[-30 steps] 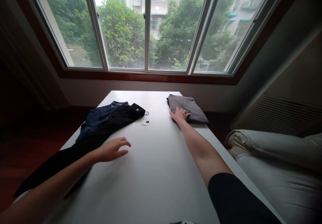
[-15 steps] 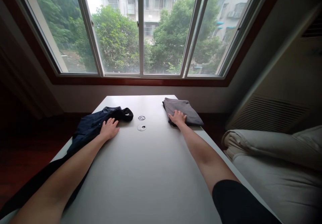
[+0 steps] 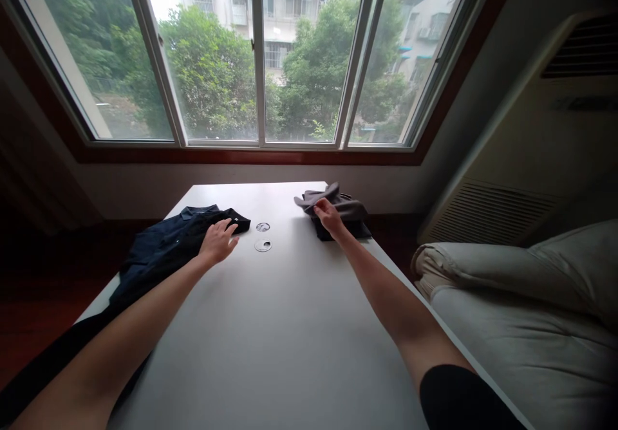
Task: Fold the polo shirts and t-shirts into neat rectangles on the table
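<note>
Right hand (image 3: pixel 329 216) pinches grey folded cloth (image 3: pixel 353 210); left hand (image 3: pixel 218 242) spreads wide at long black cloth garment (image 3: pixel 174 261). Better pinch grey layers together.

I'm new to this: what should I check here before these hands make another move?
1. Right hand has the grey cloth: ok, an edge is pinched between thumb and fingers.
2. Grey cloth lies flat: not ok, it is bunched, with a fold standing up.
3. Dark cloth sits beneath the grey: ok.
4. Left hand grips the black garment: not ok, its fingers are spread over it; touching or just above, cannot tell.
5. Black garment lies wholly on the table: cannot tell, it runs out of view at lower left.
</note>
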`<state>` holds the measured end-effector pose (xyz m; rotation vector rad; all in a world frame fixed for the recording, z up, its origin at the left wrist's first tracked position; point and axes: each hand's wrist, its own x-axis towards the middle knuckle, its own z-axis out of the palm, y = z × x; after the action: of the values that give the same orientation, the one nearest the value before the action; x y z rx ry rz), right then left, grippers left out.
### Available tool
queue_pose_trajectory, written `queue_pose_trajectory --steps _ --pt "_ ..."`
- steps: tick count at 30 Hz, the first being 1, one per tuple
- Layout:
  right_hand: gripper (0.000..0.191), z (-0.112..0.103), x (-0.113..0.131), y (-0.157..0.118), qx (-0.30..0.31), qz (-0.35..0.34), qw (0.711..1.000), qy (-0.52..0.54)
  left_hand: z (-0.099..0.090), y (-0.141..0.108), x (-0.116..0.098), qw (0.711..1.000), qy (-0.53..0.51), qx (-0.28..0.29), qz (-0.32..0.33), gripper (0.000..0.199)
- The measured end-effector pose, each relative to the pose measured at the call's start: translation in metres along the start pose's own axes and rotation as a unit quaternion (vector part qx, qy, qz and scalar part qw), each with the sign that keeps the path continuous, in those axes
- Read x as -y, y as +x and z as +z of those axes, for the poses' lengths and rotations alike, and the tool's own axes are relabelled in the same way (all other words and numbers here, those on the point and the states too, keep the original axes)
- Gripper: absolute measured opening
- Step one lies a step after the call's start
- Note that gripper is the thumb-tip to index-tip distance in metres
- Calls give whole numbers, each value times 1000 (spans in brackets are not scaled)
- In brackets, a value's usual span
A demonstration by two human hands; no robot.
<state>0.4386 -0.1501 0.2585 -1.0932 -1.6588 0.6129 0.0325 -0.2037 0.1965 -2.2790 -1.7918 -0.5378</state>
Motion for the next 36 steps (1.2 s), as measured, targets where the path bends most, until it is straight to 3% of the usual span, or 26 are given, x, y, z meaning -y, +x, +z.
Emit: queue_pose_trajectory --steps 2,4,6,7,8,9,10,12,14,15,17,19,22,24,26,27,28,29,31,32,33,35,36 --pt "34 -5 30 -22 164 -39 982 89 -3 6 -13 997 -77 -8 -5 52" --pt "35 -10 66 -49 330 -33 934 135 -4 8 -26 988 -153 1 -11 54" --pt "36 -15 101 -74 518 -36 842 143 -4 4 -41 976 -215 36 0 60" --pt "37 -16 114 -83 590 -47 796 129 -4 -2 -51 969 -237 66 16 65" --pt "39 -15 122 -88 619 -56 775 113 -4 -11 -61 962 -252 102 38 71" --pt "40 -13 126 -90 616 -63 780 94 -5 -22 -73 955 -254 138 64 76" --pt "41 -11 123 -89 580 -65 809 72 -6 -35 -85 951 -246 166 88 78" --pt "41 -2 103 -77 442 -48 896 14 -11 -64 -108 954 -208 188 106 75" --pt "40 6 69 -60 300 -4 950 -83 -18 -89 -127 965 -180 171 79 71" --pt "38 10 50 -51 246 22 958 -148 -22 -99 -133 969 -177 164 56 71" --pt "37 18 19 -37 175 71 946 -263 -31 -115 -141 968 -185 171 17 73" --pt "46 28 -2 -29 171 114 921 -329 -44 -128 -145 958 -200 203 9 67" --pt "68 47 -11 -27 213 147 889 -378 -73 -149 -156 930 -222 281 85 51" --pt "82 64 -8 -31 233 143 872 -406 -97 -164 -169 873 -243 377 194 38" --pt "93 80 -2 -38 264 130 856 -425 -119 -176 -184 743 -278 497 351 26" --pt "97 86 1 -42 281 121 848 -432 -127 -179 -192 684 -293 524 415 19" --pt "100 92 4 -48 292 110 842 -440 -134 -180 -198 657 -301 521 454 14" --pt "100 97 7 -53 297 100 838 -447 -138 -179 -203 677 -298 490 461 12" --pt "90 104 14 -63 286 85 838 -458 -138 -176 -209 805 -261 370 382 23" --pt "81 106 17 -68 281 77 841 -456 -135 -175 -210 861 -236 314 324 39" --pt "72 107 20 -70 281 70 845 -449 -130 -176 -211 895 -215 279 273 61" --pt "59 107 27 -70 300 56 855 -419 -117 -185 -212 914 -194 270 231 103" --pt "54 106 30 -67 324 57 860 -390 -111 -194 -213 912 -190 281 233 113"
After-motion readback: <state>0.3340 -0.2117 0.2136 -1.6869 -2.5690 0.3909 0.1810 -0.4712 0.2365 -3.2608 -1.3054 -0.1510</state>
